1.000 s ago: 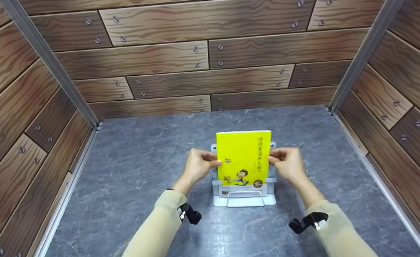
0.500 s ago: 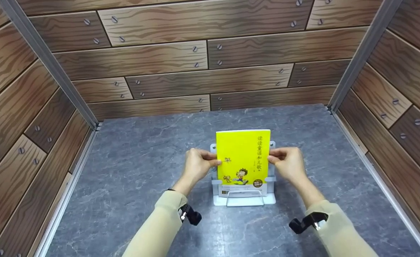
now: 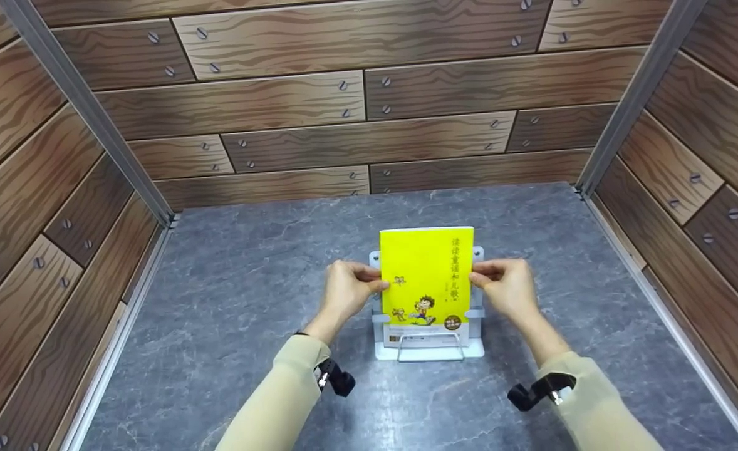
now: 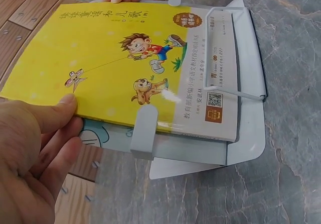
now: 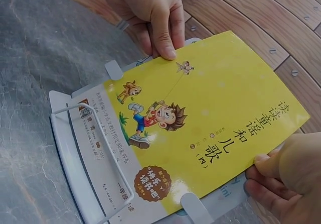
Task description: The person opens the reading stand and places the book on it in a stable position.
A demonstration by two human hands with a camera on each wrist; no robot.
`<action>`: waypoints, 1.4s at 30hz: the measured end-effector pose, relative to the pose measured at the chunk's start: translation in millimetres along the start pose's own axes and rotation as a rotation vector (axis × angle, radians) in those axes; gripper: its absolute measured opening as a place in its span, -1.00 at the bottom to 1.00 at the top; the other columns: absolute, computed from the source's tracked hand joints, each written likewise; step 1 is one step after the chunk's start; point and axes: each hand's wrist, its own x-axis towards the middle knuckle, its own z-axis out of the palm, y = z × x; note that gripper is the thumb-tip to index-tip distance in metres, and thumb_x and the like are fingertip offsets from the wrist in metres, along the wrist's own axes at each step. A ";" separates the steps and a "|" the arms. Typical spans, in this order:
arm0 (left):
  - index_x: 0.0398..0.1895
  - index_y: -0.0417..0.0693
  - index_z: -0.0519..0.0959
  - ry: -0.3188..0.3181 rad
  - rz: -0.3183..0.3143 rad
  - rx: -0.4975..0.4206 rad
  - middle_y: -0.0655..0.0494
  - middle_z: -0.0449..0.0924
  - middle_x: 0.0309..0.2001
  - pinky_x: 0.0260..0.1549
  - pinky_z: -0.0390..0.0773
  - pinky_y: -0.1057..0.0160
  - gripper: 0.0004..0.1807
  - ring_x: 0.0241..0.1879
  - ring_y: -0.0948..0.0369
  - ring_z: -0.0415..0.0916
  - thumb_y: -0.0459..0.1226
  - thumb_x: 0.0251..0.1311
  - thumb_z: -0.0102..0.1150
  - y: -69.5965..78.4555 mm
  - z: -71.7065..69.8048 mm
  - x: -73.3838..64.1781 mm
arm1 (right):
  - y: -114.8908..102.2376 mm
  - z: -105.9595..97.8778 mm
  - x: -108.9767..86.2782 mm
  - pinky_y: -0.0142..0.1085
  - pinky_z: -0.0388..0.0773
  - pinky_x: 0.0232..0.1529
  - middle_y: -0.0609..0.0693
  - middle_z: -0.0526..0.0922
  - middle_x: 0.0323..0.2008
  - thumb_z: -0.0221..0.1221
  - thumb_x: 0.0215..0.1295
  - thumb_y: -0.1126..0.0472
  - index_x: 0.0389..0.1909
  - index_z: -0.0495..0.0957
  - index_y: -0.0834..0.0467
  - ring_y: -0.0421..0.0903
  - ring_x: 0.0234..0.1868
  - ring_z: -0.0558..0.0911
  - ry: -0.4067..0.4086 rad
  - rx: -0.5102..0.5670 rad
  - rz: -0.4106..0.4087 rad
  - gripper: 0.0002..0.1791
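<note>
A yellow paperback book (image 3: 422,269) with a cartoon boy and dog on its cover leans upright on a white metal book stand (image 3: 477,341). My left hand (image 3: 347,288) pinches the book's left edge, thumb on the cover and fingers behind. On the opposite edge, my right hand (image 3: 505,285) pinches at about the same height. In the left wrist view, a side clip (image 4: 145,128) of the stand overlaps the book's edge below my thumb. The wire bail (image 5: 108,158) at the stand's foot crosses in front of the white lower strip of the cover.
The stand is on a grey marbled tabletop (image 3: 250,282). Wood-patterned panels (image 3: 369,100) wall it in at the back and both sides, with metal posts (image 3: 87,113) at the corners. Each wrist carries a black camera mount (image 3: 337,378).
The book's right edge has shifted very slightly to the left, and its lower edge sits a touch lower on the stand. Both hands keep their pinch on it.
</note>
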 end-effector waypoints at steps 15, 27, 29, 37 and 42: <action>-0.29 -0.07 0.86 0.018 -0.007 0.026 0.20 0.78 -0.40 -0.39 0.75 0.28 -0.85 -0.41 0.28 0.73 -0.31 0.08 0.66 -1.6 -3.2 0.6 | -0.7 2.1 2.9 -0.50 0.66 -0.29 0.26 0.79 -0.19 0.42 0.33 0.41 -0.10 0.78 0.37 0.14 -0.20 0.77 -0.012 0.037 0.003 -0.83; -0.30 -0.07 0.85 0.039 -0.014 0.004 0.18 0.78 -0.39 -0.38 0.75 0.27 -0.87 -0.40 0.26 0.73 -0.30 0.11 0.64 -2.1 -7.4 -0.3 | 0.6 1.2 2.7 -0.51 0.66 -0.27 0.29 0.78 -0.17 0.41 0.33 0.42 -0.09 0.76 0.42 0.13 -0.18 0.77 0.012 0.066 0.005 -0.81; -0.30 -0.09 0.85 0.039 -0.010 -0.011 0.17 0.78 -0.39 -0.37 0.76 0.27 -0.88 -0.40 0.26 0.73 -0.31 0.12 0.64 -1.3 -8.4 -1.3 | 0.1 0.4 2.4 -0.50 0.67 -0.26 0.29 0.78 -0.16 0.41 0.34 0.42 -0.08 0.75 0.42 0.13 -0.17 0.77 0.014 0.070 0.008 -0.81; -0.26 -0.10 0.85 0.041 0.019 -0.036 0.17 0.78 -0.37 -0.37 0.76 0.25 -0.87 -0.40 0.25 0.74 -0.32 0.14 0.62 0.9 -15.1 -7.5 | -4.6 -3.4 -0.8 -0.50 0.67 -0.25 0.27 0.79 -0.17 0.40 0.36 0.39 -0.08 0.77 0.39 0.11 -0.18 0.77 0.042 0.076 0.006 -0.82; -0.23 -0.12 0.85 0.037 0.040 -0.036 0.17 0.78 -0.36 -0.37 0.76 0.25 -0.85 -0.39 0.26 0.73 -0.31 0.16 0.61 1.1 -19.4 -11.0 | -6.5 -6.2 -5.0 -0.50 0.68 -0.24 0.27 0.79 -0.20 0.40 0.35 0.41 -0.10 0.77 0.41 0.00 -0.23 0.77 0.065 0.111 -0.016 -0.83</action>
